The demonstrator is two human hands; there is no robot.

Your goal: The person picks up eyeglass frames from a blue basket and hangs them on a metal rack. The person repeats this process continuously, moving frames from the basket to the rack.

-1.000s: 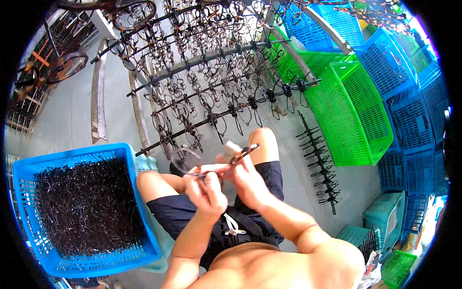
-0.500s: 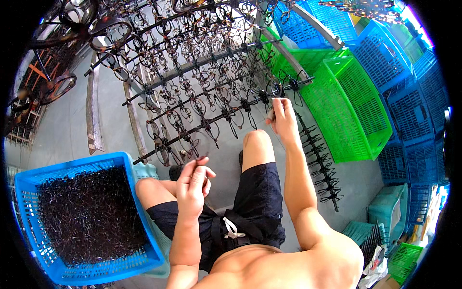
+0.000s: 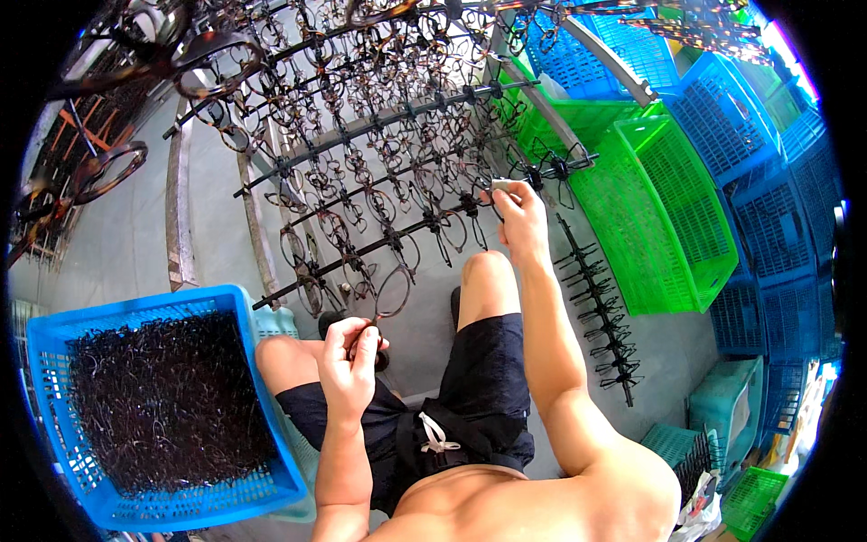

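Note:
My left hand is closed on a dark brown eyeglass frame. One of its round rims stands out above my fingertips and the other shows dark below them. My right hand is raised to the nearest rack bar, its thumb and fingers pinched together. Something small and pale shows at those fingertips, too small to name. Many more tortoiseshell eyeglass frames hang from black clips along this bar and the bars behind it.
A blue basket heaped with thin dark pieces stands to my left. At right are a green crate, stacked blue crates and a bar of black clips low down. Large eyeglass frames hang close at upper left.
An eyeglass frame now shows in my left hand, whose fingers had been curled near the hanging frames. My right hand has shifted slightly left along the bar.

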